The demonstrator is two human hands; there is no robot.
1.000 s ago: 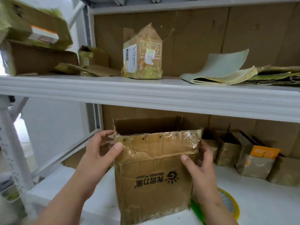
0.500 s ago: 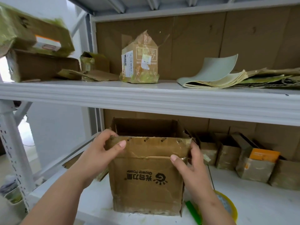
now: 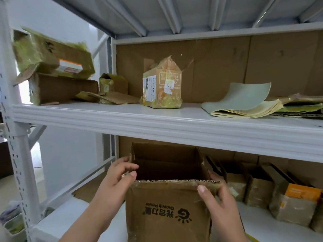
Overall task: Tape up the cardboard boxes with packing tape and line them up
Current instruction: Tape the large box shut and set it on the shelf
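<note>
Currently bottom centre of frame: open-topped brown corrugated cardboard box with black printed logo (image 3: pixel 168 213), standing upright on white lower shelf (image 3: pixel 59 222). Gripped at both top corners: left hand (image 3: pixel 115 182) curled round left corner, thumb on front wall, fingers over rim; right hand (image 3: pixel 221 202) curled round right corner, thumb on front face, fingers hidden behind the side. Probably light and empty-looking, interior dark. Walls worn, creased, top edge frayed with old tape residue, so likely soft near rim; better taken lower on the side walls or under the base to avoid crushing. Flaps not yet closed, no new tape seen on it.

Right of it, lower right of frame: row of small tape-wrapped brown boxes (image 3: pixel 272 193) against the back panel, nearest just beside right hand. Tight clearance there; open shelf surface to the left. Yellow sliver at bottom edge, identity unclear.

Above: white upper shelf edge (image 3: pixel 157 124) overhanging, limits lift height. Further back on it, centre: small taped box with peaked top and shipping label (image 3: pixel 161 89); upper left, stacked larger boxes (image 3: pixel 56 74); right, curled pale-green paper sheets (image 3: pixel 244 103).
</note>
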